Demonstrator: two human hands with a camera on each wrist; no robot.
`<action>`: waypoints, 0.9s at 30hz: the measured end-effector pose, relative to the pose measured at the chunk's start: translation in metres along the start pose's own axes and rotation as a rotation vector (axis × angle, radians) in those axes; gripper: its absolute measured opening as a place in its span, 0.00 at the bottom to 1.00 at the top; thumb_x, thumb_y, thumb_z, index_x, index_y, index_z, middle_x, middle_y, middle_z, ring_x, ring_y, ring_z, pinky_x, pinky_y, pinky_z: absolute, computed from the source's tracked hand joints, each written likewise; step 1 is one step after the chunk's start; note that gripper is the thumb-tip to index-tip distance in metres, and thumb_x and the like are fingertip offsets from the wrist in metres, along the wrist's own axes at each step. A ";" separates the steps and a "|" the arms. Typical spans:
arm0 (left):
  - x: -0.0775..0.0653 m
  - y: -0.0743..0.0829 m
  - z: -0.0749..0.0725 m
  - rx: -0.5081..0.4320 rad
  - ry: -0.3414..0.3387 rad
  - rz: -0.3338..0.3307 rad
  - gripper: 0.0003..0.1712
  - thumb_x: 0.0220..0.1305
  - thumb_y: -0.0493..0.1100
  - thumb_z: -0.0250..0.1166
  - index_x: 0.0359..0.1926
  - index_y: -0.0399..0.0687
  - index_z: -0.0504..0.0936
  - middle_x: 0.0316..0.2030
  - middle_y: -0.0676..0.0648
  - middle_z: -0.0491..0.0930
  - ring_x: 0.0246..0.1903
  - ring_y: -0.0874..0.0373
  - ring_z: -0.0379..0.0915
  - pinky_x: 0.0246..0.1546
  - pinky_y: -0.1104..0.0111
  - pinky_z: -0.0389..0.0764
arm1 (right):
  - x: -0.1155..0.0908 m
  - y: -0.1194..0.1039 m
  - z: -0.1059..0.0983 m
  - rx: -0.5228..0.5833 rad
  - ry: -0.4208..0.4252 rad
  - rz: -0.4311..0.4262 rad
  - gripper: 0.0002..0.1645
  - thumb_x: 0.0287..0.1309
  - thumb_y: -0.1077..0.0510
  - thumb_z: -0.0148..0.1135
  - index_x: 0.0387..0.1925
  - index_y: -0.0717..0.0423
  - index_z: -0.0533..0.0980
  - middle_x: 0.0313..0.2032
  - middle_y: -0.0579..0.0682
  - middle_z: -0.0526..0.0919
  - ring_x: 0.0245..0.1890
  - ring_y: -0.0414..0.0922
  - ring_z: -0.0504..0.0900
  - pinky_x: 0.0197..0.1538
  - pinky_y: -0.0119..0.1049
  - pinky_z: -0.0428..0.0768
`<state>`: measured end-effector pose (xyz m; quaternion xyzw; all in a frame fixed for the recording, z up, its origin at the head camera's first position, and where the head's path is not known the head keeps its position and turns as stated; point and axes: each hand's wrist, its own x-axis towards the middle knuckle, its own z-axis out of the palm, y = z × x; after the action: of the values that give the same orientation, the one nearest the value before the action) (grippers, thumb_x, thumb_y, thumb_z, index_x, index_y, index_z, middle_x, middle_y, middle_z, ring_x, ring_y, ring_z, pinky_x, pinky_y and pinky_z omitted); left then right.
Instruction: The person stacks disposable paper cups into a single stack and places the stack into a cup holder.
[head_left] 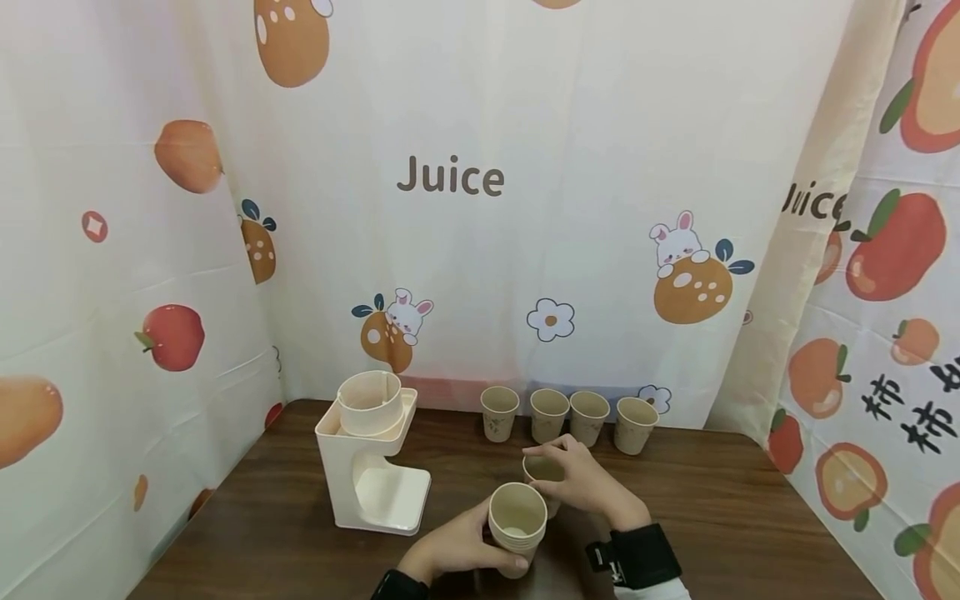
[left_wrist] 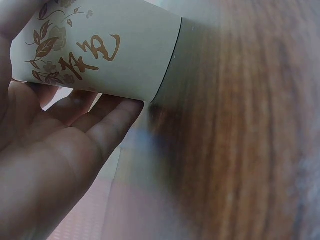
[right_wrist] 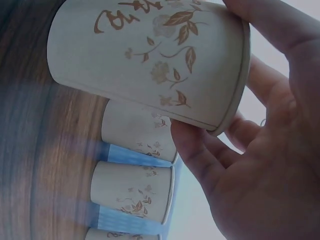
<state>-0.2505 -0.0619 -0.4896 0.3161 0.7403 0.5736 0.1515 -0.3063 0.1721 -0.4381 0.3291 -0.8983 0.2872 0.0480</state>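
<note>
My left hand (head_left: pixel 461 543) grips a stack of nested beige paper cups (head_left: pixel 517 518) near the front of the table. In the left wrist view its fingers (left_wrist: pixel 112 125) lie along the side of the printed lowest cup (left_wrist: pixel 105 50). Just behind and to the right of the stack, my right hand (head_left: pixel 588 482) holds a single paper cup (head_left: pixel 543 468) by its rim. That cup (right_wrist: pixel 145 60) shows a brown leaf and flower print in the right wrist view, with thumb and fingers on opposite sides. Its lower part is partly hidden behind the stack in the head view.
Several matching paper cups (head_left: pixel 550 418) stand upright in a row along the table's back edge. At the left stands a cream-white stand (head_left: pixel 341 483) with a round cylinder (head_left: pixel 369 417) on top and a flat base. Printed curtains (head_left: pixel 465 275) enclose the dark wooden table (head_left: pixel 705 508).
</note>
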 end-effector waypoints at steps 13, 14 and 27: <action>0.000 -0.001 -0.001 -0.001 0.004 0.003 0.42 0.50 0.47 0.72 0.63 0.63 0.61 0.53 0.51 0.75 0.53 0.56 0.68 0.54 0.57 0.67 | -0.012 -0.002 0.003 0.026 0.059 0.035 0.27 0.51 0.50 0.68 0.55 0.36 0.74 0.44 0.51 0.68 0.47 0.50 0.66 0.47 0.56 0.71; 0.001 -0.001 -0.001 -0.002 0.005 0.001 0.42 0.49 0.46 0.72 0.63 0.63 0.61 0.53 0.51 0.75 0.53 0.56 0.68 0.54 0.57 0.67 | -0.012 -0.003 0.003 0.026 0.063 0.033 0.27 0.51 0.50 0.68 0.55 0.36 0.74 0.44 0.51 0.69 0.47 0.50 0.66 0.47 0.56 0.71; 0.002 -0.001 -0.001 -0.011 0.003 -0.008 0.42 0.49 0.47 0.72 0.63 0.63 0.61 0.53 0.49 0.75 0.53 0.54 0.68 0.54 0.55 0.67 | -0.017 -0.007 0.001 0.005 0.062 0.046 0.27 0.52 0.50 0.68 0.55 0.37 0.74 0.48 0.52 0.69 0.50 0.54 0.65 0.47 0.59 0.71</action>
<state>-0.2528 -0.0615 -0.4905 0.3113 0.7387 0.5776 0.1545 -0.2888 0.1764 -0.4405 0.2995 -0.9029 0.3006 0.0687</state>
